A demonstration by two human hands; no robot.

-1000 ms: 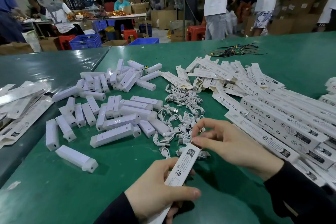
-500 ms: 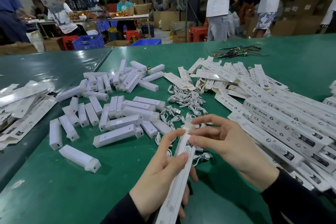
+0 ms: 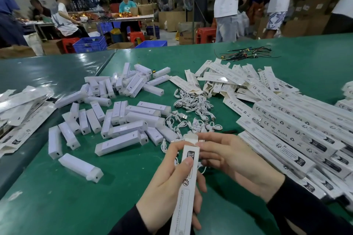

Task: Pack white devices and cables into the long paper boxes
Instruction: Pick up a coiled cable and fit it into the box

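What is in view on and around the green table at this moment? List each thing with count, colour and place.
held paper box: one, white, upright between both hands, top flap open.
white devices: dozens, white, loose pile left of centre.
cables: many, white, coiled, middle of table.
paper boxes: many, white, stacked along the right.
flat packaging: several, white, far left.
wire bundle: one, dark, far side of table.
green table: one, under everything.
crates: blue, on the floor beyond.
people: several, background.
left hand: grips the box.
right hand: fingers at the box's top.
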